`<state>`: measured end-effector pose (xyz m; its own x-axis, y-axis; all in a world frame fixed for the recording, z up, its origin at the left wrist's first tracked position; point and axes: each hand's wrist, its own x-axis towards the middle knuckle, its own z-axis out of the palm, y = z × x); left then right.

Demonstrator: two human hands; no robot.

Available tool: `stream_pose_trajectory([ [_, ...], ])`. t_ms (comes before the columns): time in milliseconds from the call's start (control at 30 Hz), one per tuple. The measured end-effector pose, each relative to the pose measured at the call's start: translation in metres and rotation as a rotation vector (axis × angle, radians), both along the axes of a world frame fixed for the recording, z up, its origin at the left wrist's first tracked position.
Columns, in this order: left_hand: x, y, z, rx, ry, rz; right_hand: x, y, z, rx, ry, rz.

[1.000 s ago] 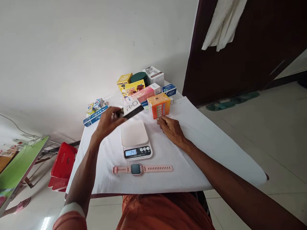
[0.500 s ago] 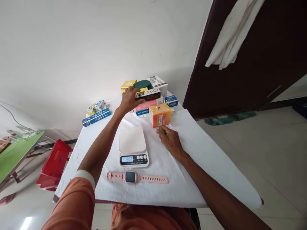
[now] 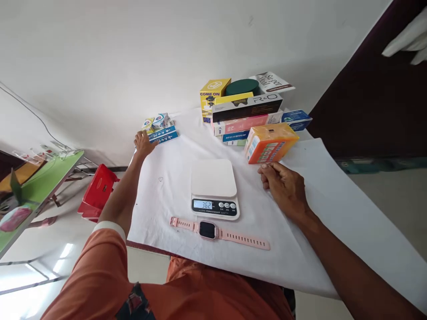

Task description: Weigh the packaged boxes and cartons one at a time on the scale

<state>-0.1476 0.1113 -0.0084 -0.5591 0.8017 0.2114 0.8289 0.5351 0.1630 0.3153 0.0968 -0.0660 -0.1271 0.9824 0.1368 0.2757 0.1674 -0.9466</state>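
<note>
My left hand [image 3: 144, 144] is at the near left end of the blue-and-white long boxes [image 3: 167, 134], its thumb and fingers spread over them and hiding that end. Just behind are a small yellow-and-white box [image 3: 147, 123] and a small white-and-blue box [image 3: 161, 120]. My right hand [image 3: 284, 186] rests on the white cloth with curled fingers and nothing visible in them, just in front of an orange wrapped pack [image 3: 271, 144]. Between my hands stands a white kitchen scale [image 3: 214, 180], its pan bare and its display reading 362. A pink-strapped smartwatch [image 3: 207, 230] lies in front of it.
At the back stand a yellow box [image 3: 215, 86], a green round lid [image 3: 242, 87], a white box [image 3: 271, 82], a black-and-white box [image 3: 248, 108], a pink box [image 3: 247, 124] and a blue box [image 3: 296, 119]. A red chair [image 3: 100, 186] and green table [image 3: 50, 182] are left.
My left hand has moved from the stacked boxes at the back over to the blue-and-white long boxes on the left. The view has turned left. My right hand stays near the orange pack.
</note>
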Motion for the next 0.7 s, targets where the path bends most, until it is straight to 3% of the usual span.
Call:
stream_pose_trajectory([
  [133, -0.030, 0.007, -0.001, -0.205, -0.021, 0.042, 0.000, -0.001, 0.001, -0.005, -0.037, -0.010],
  [267, -0.041, 0.011, 0.000, -0.285, 0.037, 0.032, 0.000, -0.001, 0.002, -0.003, -0.058, -0.007],
  [400, -0.034, -0.004, 0.009, -0.331, 0.072, 0.051, 0.000, -0.001, 0.002, 0.005, -0.069, 0.002],
  [533, -0.023, -0.032, 0.020, -0.405, 0.051, -0.037, 0.000, 0.000, 0.000, 0.030, -0.089, 0.015],
  [700, -0.004, -0.051, 0.016, -0.359, -0.015, -0.054, 0.001, 0.001, -0.003, 0.088, -0.120, 0.045],
])
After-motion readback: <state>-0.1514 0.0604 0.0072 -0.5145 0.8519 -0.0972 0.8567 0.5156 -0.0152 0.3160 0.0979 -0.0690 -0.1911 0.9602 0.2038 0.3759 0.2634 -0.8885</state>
